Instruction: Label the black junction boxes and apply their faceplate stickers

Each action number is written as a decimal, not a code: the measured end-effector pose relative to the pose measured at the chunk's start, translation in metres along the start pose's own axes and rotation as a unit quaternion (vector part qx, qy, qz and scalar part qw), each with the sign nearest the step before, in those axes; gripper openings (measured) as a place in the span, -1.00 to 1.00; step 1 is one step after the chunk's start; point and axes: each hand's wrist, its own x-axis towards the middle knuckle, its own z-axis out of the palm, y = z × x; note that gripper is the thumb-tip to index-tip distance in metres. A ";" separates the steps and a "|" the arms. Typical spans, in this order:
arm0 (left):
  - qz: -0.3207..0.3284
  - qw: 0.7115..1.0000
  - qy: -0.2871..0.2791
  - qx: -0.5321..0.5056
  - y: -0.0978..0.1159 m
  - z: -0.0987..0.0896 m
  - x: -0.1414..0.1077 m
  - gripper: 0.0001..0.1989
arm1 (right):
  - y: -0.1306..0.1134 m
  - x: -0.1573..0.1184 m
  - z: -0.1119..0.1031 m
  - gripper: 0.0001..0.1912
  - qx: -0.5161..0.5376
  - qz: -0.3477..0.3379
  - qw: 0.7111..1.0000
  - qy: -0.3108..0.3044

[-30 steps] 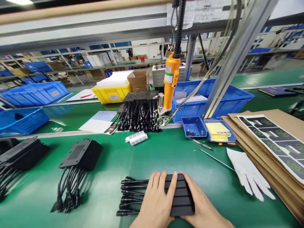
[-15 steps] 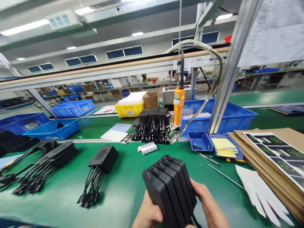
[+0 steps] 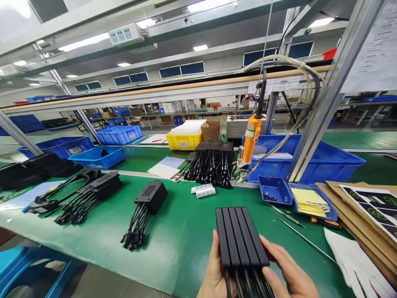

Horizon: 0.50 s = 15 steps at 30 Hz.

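A block of several black boxes (image 3: 240,238) stands side by side between my two hands, with black cables hanging from its near end. My left hand (image 3: 212,269) is wrapped round the block's left side and underside. On the right side, my right hand (image 3: 287,269) grips the block near the cable end. To the left on the green table lies a black box with cables (image 3: 151,196), and farther left a group of similar boxes (image 3: 104,186). Beyond the block sit white label rolls (image 3: 203,191) and a pile of black cabled boxes (image 3: 211,163).
An orange electric screwdriver (image 3: 252,138) hangs behind the table's middle. Small blue trays (image 3: 275,190), a thin metal rod (image 3: 307,240), a white glove (image 3: 350,256) and cardboard sheets (image 3: 356,219) lie at the right. A blue stool (image 3: 37,269) stands at lower left.
The block has turned so its narrow faces point up and its cables toward me. My hands have shifted along its sides. The view has swung left, so the scene sits farther right.
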 end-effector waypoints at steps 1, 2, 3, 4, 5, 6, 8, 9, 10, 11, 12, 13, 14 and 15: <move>-0.015 1.000 0.001 -0.027 -0.001 0.002 0.001 0.01 | -0.003 0.005 -0.003 -0.58 -0.003 -0.013 1.000 0.005; -0.027 0.998 0.006 -0.051 -0.002 0.004 0.002 0.00 | -0.005 0.010 -0.006 -0.62 -0.006 -0.023 1.000 0.011; -0.040 0.997 0.011 -0.069 -0.003 0.005 0.003 -0.02 | -0.008 0.014 -0.007 -0.65 -0.007 -0.033 0.999 0.019; -0.046 0.995 0.020 -0.081 -0.005 0.006 0.004 -0.03 | -0.009 0.018 -0.008 -0.66 -0.009 -0.044 0.999 0.028; -0.040 0.995 0.032 -0.086 -0.007 0.007 0.004 -0.05 | -0.009 0.020 -0.008 -0.67 -0.013 -0.048 0.998 0.037; -0.026 0.995 0.042 -0.082 -0.008 0.009 0.004 -0.08 | -0.007 0.021 -0.007 -0.66 -0.019 -0.047 0.998 0.042; -0.001 0.997 0.058 -0.057 -0.009 0.013 0.003 -0.11 | 0.000 0.019 -0.004 -0.64 -0.034 -0.039 0.998 0.032; 0.004 0.997 0.068 -0.045 -0.009 0.015 0.002 -0.11 | 0.004 0.018 -0.003 -0.63 -0.041 -0.036 0.998 0.023; 0.003 0.996 0.080 -0.041 -0.009 0.017 0.001 -0.12 | 0.007 0.016 -0.002 -0.63 -0.045 -0.030 0.998 0.012; -0.005 0.996 0.083 -0.045 -0.008 0.017 0.000 -0.13 | 0.010 0.015 -0.001 -0.62 -0.047 -0.022 0.999 0.006; -0.017 0.995 0.076 -0.058 -0.007 0.017 0.000 -0.16 | 0.011 0.014 -0.001 -0.62 -0.046 -0.009 0.999 0.007; -0.028 0.995 0.060 -0.079 -0.006 0.015 0.000 -0.18 | 0.011 0.013 -0.001 -0.60 -0.043 0.010 0.999 0.012; -0.038 0.993 0.041 -0.105 -0.006 0.011 0.000 -0.21 | 0.011 0.013 -0.002 -0.58 -0.037 0.035 0.999 0.014; -0.047 0.990 0.025 -0.127 -0.005 0.007 0.002 -0.23 | 0.010 0.014 -0.002 -0.55 -0.029 0.062 0.998 0.007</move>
